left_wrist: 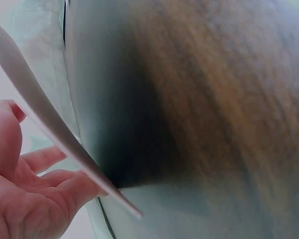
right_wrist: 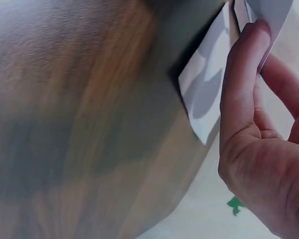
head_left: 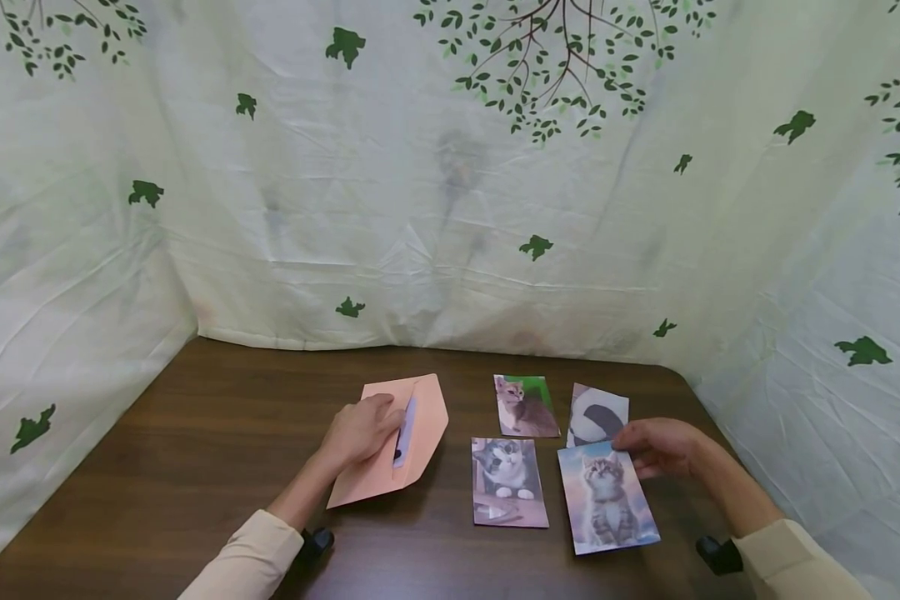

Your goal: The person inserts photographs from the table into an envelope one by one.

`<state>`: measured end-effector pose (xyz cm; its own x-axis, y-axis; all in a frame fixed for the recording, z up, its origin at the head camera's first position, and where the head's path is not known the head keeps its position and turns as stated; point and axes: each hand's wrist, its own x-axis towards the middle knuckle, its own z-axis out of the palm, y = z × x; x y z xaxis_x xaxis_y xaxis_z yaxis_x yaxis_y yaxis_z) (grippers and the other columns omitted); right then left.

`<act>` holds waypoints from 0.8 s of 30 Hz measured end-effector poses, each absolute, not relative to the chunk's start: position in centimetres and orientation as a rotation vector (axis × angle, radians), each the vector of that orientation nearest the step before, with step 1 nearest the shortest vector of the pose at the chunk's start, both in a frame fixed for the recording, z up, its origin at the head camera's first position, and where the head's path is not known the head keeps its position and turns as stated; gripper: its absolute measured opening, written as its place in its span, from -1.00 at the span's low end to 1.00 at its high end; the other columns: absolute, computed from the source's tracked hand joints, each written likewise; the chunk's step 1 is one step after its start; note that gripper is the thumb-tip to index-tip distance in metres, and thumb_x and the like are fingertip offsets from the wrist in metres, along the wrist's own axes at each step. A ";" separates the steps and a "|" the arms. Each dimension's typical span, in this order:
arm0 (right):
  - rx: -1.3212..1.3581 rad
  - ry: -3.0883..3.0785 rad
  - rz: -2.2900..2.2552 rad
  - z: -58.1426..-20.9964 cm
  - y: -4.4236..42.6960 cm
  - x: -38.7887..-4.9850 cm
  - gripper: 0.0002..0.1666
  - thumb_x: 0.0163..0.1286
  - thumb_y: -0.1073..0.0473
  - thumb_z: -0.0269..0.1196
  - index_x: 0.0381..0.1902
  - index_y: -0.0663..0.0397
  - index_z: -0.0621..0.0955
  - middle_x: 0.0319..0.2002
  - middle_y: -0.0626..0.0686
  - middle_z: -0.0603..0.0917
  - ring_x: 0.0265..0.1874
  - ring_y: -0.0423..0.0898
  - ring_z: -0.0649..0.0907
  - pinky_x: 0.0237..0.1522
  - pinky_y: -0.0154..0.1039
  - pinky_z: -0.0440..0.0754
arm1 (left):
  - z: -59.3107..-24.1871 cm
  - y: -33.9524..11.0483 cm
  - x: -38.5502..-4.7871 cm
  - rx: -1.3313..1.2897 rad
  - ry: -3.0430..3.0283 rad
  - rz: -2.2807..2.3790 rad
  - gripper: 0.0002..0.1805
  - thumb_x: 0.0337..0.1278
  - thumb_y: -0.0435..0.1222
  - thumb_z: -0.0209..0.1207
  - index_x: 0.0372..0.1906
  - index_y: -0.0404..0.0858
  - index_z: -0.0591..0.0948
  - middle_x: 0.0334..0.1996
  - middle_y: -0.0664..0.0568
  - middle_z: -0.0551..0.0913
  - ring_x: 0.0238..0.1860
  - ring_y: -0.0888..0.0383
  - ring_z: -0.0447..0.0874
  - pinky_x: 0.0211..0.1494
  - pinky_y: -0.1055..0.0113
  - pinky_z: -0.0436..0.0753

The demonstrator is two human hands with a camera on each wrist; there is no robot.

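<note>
Pink paper is gripped by the fingers of the left hand [head_left: 363, 429], though which layers they pinch cannot be told; this envelope [head_left: 423, 427], tilted over the desk [head_left: 232, 433], should handle as light and easily creased, best taken at its sides, clear of the opening. To the right of the envelope, the fingers of the right hand [head_left: 667, 450] pinch the upper right corner of the kitten card [head_left: 609, 504], probably light, stiffer and smooth: hold by the edges. Nearer the envelope lie the green-backed card [head_left: 527, 408] and the grey-and-white cat card [head_left: 508, 483].
</note>
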<state>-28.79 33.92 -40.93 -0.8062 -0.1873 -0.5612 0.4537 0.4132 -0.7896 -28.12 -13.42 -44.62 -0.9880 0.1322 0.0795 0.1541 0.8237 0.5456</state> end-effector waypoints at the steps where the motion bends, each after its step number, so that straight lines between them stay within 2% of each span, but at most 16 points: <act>1: 0.228 2.087 -1.427 -40.8 33.8 -28.9 -0.83 0.45 0.17 0.19 -0.12 0.15 0.62 -0.30 0.03 0.70 -0.37 -0.11 0.72 -0.29 -0.24 0.74 | -44.6 -13.4 -28.1 -0.230 -2.965 -0.892 -0.45 0.42 -0.09 0.04 0.32 -0.35 0.54 0.24 -0.25 0.63 0.24 -0.34 0.57 0.28 -0.16 0.50; 14: 0.261 2.119 -1.493 -39.2 32.3 -30.4 -0.74 0.46 0.15 0.18 -0.03 0.23 0.57 -0.25 0.04 0.70 -0.34 -0.08 0.71 -0.26 -0.25 0.74 | -44.5 -13.3 -28.0 -0.207 -2.973 -0.906 -0.45 0.43 -0.07 0.05 0.32 -0.34 0.54 0.23 -0.26 0.63 0.25 -0.34 0.56 0.27 -0.17 0.50; 21: 0.292 2.166 -1.513 -38.2 31.5 -31.2 -0.57 0.47 0.14 0.18 0.16 0.34 0.49 -0.13 0.10 0.68 -0.27 -0.02 0.71 -0.17 -0.20 0.76 | -44.5 -13.3 -28.1 -0.215 -2.955 -0.907 -0.45 0.41 -0.07 0.06 0.31 -0.35 0.55 0.22 -0.25 0.64 0.23 -0.34 0.57 0.27 -0.16 0.51; 24: 0.269 2.176 -1.514 -37.7 31.1 -31.5 -0.56 0.49 0.15 0.16 0.17 0.35 0.47 -0.09 0.12 0.65 -0.24 -0.02 0.70 -0.14 -0.19 0.75 | -44.5 -13.3 -28.1 -0.211 -2.953 -0.910 -0.45 0.41 -0.08 0.06 0.31 -0.35 0.55 0.22 -0.25 0.64 0.23 -0.34 0.58 0.26 -0.16 0.51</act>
<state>-31.55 31.10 -37.70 -0.8689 -0.1055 -0.4837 0.4168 0.3713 -0.8297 -28.10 -13.32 -44.48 -0.9897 0.1169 0.0821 0.1428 0.8180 0.5572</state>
